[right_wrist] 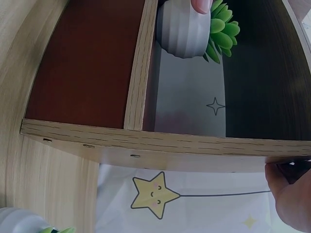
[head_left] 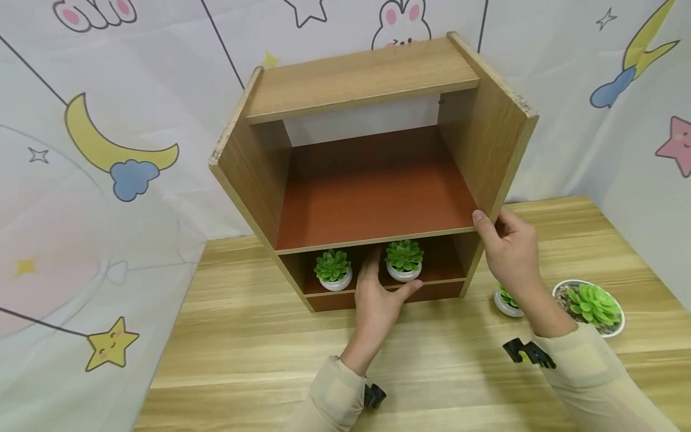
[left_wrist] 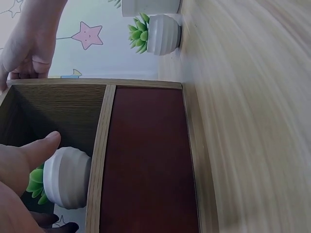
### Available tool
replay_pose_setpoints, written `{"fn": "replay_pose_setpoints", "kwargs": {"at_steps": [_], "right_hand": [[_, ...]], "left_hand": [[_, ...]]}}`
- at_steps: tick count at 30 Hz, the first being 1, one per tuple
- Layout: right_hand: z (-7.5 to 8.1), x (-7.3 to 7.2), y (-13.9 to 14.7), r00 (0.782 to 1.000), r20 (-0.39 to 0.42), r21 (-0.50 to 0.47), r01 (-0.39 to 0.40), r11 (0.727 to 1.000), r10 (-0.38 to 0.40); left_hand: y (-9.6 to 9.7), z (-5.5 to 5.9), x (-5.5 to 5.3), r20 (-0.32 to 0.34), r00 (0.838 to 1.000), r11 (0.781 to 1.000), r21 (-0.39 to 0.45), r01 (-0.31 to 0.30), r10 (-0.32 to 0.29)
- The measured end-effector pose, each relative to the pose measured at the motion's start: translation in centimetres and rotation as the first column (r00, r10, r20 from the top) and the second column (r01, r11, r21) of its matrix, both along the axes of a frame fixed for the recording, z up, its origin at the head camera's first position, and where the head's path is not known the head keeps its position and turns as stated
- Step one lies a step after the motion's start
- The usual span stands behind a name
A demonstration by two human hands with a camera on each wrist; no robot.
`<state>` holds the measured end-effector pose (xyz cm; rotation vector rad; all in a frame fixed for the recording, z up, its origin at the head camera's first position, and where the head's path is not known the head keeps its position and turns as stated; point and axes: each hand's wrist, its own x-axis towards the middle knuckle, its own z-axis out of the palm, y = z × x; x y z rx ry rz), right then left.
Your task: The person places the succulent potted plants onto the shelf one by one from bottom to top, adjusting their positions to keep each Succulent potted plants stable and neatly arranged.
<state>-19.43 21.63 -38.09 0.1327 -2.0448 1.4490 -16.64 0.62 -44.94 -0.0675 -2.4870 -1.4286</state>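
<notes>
A wooden shelf unit [head_left: 372, 186] with a red-brown interior stands upright on the table. In its low compartment are two succulents in white pots: one at the left [head_left: 333, 270], another right of centre [head_left: 404, 260]. My left hand [head_left: 375, 303] reaches in around the right-hand succulent, its thumb stretched past the pot and its fingers on the other side. In the left wrist view a gap shows between the fingers and that pot [left_wrist: 67, 177]. My right hand [head_left: 510, 252] grips the unit's right side panel [head_left: 499, 138], thumb at the front edge and fingers outside.
To the right of the unit, a small potted succulent [head_left: 506, 303] lies partly hidden by my right forearm. Beside it stands a larger succulent in a white oval pot [head_left: 561, 288]. A printed cloth [head_left: 183, 84] hangs behind the wood-grain table [head_left: 216, 360].
</notes>
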Motion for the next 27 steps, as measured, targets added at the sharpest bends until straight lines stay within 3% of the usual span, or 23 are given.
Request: {"fn": "replay_pose_setpoints", "kwargs": {"at_steps": [9,17,27], "right_hand": [[0.1,0.0,-0.2,1.000,0.000,-0.005,-0.006,1.000,0.006],[0.1,0.0,-0.2,1.000,-0.005,-0.020,-0.009,1.000,0.009],[0.1,0.0,-0.2,1.000,-0.015,-0.022,-0.013,1.000,0.013]], "left_hand": [[-0.6,0.3,0.7,-0.005,1.000,0.994,-0.105,0.015,-0.016],[-0.4,0.2,1.6,0.001,1.000,0.969,-0.244,0.025,-0.026],[-0.9,0.3,2.7,-0.011,0.998,0.964,-0.262,0.050,-0.055]]}}
